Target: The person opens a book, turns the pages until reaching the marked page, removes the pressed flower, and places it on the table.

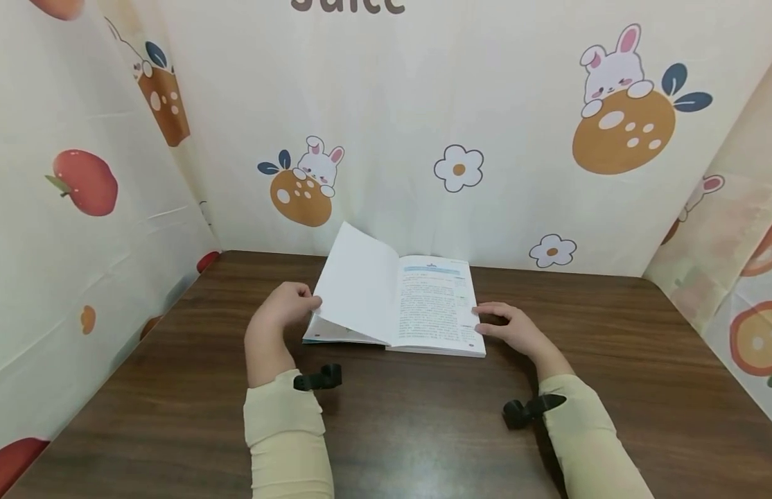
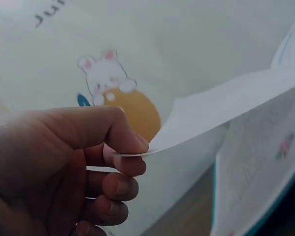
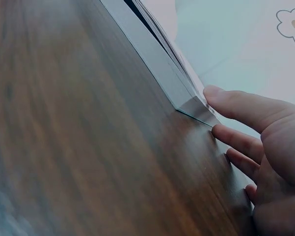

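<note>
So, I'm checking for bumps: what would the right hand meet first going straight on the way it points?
The open book, at its right edge, where the right hand seems to be touching it. Whether it would push the book or slide over it is hard to judge.

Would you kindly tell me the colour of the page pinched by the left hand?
The page is white, clearest in the head view.

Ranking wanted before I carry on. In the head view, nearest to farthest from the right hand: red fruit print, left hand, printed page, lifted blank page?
1. Printed page: just left of the right hand.
2. Lifted blank page: beyond it, leftward.
3. Left hand: pinching that page's left edge.
4. Red fruit print: far left.
</note>
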Available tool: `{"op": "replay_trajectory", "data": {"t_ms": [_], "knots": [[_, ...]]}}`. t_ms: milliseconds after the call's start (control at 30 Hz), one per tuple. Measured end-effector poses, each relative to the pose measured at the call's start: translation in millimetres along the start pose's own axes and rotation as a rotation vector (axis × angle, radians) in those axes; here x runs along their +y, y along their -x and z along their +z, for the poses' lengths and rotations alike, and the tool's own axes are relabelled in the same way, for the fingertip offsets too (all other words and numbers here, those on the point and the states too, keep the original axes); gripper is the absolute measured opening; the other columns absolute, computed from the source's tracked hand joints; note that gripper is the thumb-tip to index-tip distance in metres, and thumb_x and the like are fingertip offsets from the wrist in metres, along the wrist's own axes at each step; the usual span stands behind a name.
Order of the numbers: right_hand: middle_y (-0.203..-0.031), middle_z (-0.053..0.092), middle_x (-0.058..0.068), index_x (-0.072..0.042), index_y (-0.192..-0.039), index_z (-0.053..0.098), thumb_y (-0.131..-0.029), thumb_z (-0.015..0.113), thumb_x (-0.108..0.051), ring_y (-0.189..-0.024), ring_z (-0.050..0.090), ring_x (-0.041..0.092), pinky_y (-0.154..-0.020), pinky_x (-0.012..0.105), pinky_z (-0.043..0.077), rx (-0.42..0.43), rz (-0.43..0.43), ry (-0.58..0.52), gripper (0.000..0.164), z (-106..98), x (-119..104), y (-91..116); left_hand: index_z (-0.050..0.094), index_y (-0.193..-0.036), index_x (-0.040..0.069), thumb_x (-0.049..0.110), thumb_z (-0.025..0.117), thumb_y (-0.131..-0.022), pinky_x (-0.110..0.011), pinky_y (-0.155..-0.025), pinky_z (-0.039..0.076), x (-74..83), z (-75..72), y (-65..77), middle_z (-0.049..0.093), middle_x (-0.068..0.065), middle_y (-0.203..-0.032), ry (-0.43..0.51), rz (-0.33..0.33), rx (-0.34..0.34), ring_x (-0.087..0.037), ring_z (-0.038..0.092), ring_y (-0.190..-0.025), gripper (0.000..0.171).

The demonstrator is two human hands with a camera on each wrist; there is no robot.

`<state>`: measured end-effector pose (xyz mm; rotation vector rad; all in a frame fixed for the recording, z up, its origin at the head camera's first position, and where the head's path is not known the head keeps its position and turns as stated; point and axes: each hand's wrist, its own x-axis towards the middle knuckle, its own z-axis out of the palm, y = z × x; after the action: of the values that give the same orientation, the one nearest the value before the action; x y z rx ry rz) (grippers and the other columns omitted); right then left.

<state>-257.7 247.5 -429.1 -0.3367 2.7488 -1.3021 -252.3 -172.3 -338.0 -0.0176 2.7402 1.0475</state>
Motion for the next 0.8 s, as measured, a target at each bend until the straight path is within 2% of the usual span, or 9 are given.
{"op": "replay_trajectory", "data": {"t_ms": [167, 367, 500, 633, 700, 800], "knots": [[-0.135, 0.044, 0.020, -0.006, -0.123, 0.059, -0.085, 0.068, -0.026, -0.127, 0.032, 0.039, -0.099, 0.062, 0.019, -0.001, 0.004, 0.004, 0.044, 0.0, -4.5, 2.0, 0.051, -0.068, 0.006, 0.023, 0.054, -0.088, -0.030, -0.056, 0.035, -21.9, 8.9, -10.8, 0.043, -0.003, -0.065, 0.032, -0.056, -0.053, -0.018, 0.041, -0.064, 0.027], [-0.132, 0.043, 0.026, 0.003, -0.121, 0.057, -0.086, 0.065, -0.014, -0.125, 0.032, 0.043, -0.098, 0.063, 0.019, -0.004, -0.003, -0.007, 0.039, -2.5, -34.9, 14.4, 0.047, -0.059, 0.010, 0.021, 0.058, -0.084, -0.028, -0.054, 0.034, -40.3, 24.0, -22.9, 0.040, -0.001, -0.058, 0.028, -0.092, -0.093, -0.017, 0.040, -0.058, 0.030], [-0.133, 0.044, 0.022, -0.003, -0.121, 0.060, -0.085, 0.067, -0.022, -0.126, 0.032, 0.040, -0.099, 0.062, 0.019, 0.001, -0.004, -0.002, 0.041, -2.1, -16.6, 6.9, 0.043, -0.055, 0.012, 0.019, 0.059, -0.082, -0.027, -0.052, 0.033, -40.7, 28.8, -24.5, 0.036, 0.000, -0.054, 0.010, -0.130, -0.110, -0.016, 0.037, -0.056, 0.033], [-0.134, 0.045, 0.018, -0.009, -0.120, 0.062, -0.082, 0.070, -0.033, -0.127, 0.032, 0.038, -0.100, 0.060, 0.019, 0.002, 0.001, 0.012, 0.045, -1.1, 2.2, -1.6, 0.040, -0.054, 0.012, 0.017, 0.060, -0.080, -0.027, -0.051, 0.032, -39.2, 30.0, -24.5, 0.033, 0.001, -0.053, -0.001, -0.134, -0.115, -0.015, 0.035, -0.054, 0.033], [-0.134, 0.045, 0.018, -0.009, -0.119, 0.062, -0.082, 0.070, -0.035, -0.127, 0.032, 0.039, -0.100, 0.061, 0.019, 0.000, 0.001, 0.016, 0.046, -1.1, 2.3, -1.8, 0.041, -0.058, 0.010, 0.016, 0.061, -0.080, -0.027, -0.052, 0.033, -38.6, 30.8, -24.4, 0.035, 0.000, -0.056, -0.017, -0.130, -0.117, -0.016, 0.037, -0.056, 0.030], [-0.134, 0.045, 0.019, -0.009, -0.119, 0.062, -0.082, 0.070, -0.035, -0.127, 0.032, 0.039, -0.099, 0.061, 0.019, 0.000, -0.002, 0.020, 0.046, -0.8, 2.5, -1.1, 0.046, -0.072, 0.005, 0.015, 0.062, -0.079, -0.031, -0.058, 0.037, -31.6, 32.6, -24.1, 0.043, -0.005, -0.067, -0.077, -0.111, -0.112, -0.021, 0.042, -0.066, 0.020]]}}
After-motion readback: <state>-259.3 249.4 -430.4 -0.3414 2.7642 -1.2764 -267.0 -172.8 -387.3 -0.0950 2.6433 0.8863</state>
